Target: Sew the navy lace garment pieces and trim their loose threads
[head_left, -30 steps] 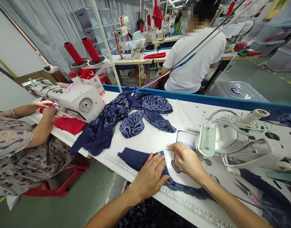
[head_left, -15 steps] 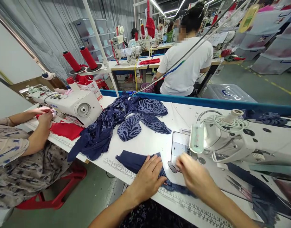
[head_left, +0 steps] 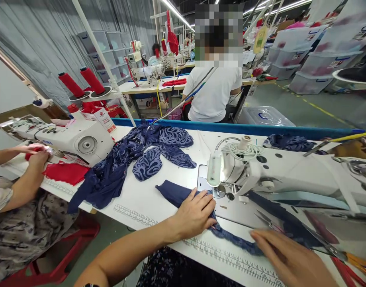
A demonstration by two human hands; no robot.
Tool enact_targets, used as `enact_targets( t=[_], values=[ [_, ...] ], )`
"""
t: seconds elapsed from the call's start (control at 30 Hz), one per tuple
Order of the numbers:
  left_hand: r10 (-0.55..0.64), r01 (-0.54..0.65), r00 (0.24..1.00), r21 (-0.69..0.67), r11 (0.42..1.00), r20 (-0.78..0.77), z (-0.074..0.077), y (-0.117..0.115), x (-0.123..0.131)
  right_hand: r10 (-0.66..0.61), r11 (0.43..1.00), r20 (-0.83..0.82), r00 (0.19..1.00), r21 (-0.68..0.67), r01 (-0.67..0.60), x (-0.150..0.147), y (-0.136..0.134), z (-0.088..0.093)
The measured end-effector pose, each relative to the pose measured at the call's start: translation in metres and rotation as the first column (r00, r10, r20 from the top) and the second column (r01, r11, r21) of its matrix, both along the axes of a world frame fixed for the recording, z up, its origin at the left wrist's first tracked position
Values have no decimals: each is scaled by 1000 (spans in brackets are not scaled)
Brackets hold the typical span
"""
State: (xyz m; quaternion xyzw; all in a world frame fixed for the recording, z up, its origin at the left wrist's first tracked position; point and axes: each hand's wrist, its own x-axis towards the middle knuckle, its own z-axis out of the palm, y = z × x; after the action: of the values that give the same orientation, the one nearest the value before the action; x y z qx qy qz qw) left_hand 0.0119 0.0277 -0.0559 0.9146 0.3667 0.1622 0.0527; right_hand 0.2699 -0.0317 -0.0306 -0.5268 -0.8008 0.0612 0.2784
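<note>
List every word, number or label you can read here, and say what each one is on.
Nothing here reads clearly enough to quote.
Red-and-white box behind the white sewing machine: red logo and print, too small to read.
Printed ruler on the worktop's near edge: numerals too small to read.
Storage bins: labels blurred.
Yellow hanging tag: blurred.
</note>
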Motion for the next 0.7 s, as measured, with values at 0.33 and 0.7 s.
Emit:
enact_targets(
  t=[0.33, 0.7],
  values=[
    [6, -5, 1000, -120, 993, 6, 3, 1, -1, -9, 969, 255, 967, 240, -55, -44, 64, -16],
    [54, -49, 998, -154, 987, 30, 5, 9, 7, -76, 933, 213, 974, 360, -6, -38, 63, -10]
  ],
)
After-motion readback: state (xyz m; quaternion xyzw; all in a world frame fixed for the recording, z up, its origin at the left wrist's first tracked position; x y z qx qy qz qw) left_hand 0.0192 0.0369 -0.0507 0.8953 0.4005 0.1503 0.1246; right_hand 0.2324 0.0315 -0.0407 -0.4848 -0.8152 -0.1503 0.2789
